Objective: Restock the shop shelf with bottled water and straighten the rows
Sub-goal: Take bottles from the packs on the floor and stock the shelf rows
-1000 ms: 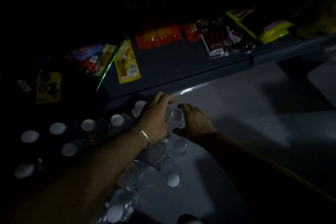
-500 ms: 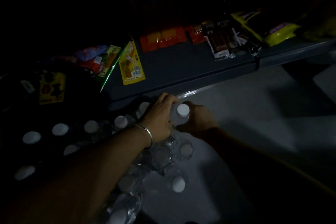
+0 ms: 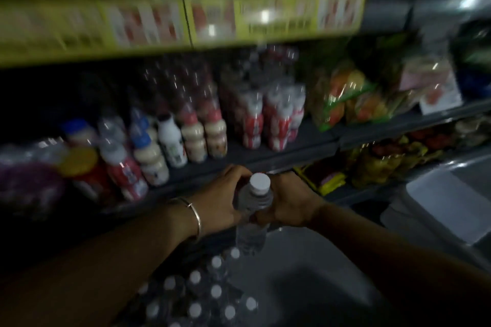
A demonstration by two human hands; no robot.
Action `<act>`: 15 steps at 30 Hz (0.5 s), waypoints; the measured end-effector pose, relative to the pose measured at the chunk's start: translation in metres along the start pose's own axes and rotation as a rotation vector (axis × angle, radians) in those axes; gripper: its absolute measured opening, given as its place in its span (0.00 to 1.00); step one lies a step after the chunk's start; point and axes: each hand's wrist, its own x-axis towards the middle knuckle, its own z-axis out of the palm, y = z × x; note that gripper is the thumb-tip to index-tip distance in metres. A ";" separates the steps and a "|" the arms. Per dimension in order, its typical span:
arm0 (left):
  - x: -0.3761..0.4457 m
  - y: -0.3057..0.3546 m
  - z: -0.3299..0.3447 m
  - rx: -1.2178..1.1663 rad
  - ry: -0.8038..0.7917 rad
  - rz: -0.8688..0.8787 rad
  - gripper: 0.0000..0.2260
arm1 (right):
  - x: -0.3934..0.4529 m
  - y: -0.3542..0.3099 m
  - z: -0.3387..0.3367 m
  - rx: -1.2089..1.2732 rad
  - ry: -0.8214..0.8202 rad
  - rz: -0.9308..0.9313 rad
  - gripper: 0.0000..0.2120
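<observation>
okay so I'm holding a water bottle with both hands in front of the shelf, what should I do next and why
Probably lift the water bottle up and forward onto the drinks shelf ahead. Your left hand and right hand both grip it below the shelf edge, clear of the pack of bottles on the floor. A bare stretch shows in front of the red-labelled bottles, though blur makes the exact gap unclear.

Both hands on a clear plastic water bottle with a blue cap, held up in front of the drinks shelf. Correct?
Not quite: the cap is white, not blue, as the head view shows. The rest holds: left hand and right hand both grip the clear plastic water bottle in front of the drinks shelf.
</observation>
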 end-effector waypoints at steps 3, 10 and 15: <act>-0.019 0.069 -0.085 0.009 0.022 0.058 0.28 | -0.016 -0.071 -0.095 -0.002 0.034 -0.091 0.17; -0.087 0.232 -0.282 0.004 0.145 0.207 0.34 | -0.058 -0.248 -0.306 0.046 0.127 -0.209 0.11; -0.127 0.312 -0.391 -0.056 0.293 0.275 0.30 | -0.080 -0.358 -0.428 0.080 0.267 -0.324 0.07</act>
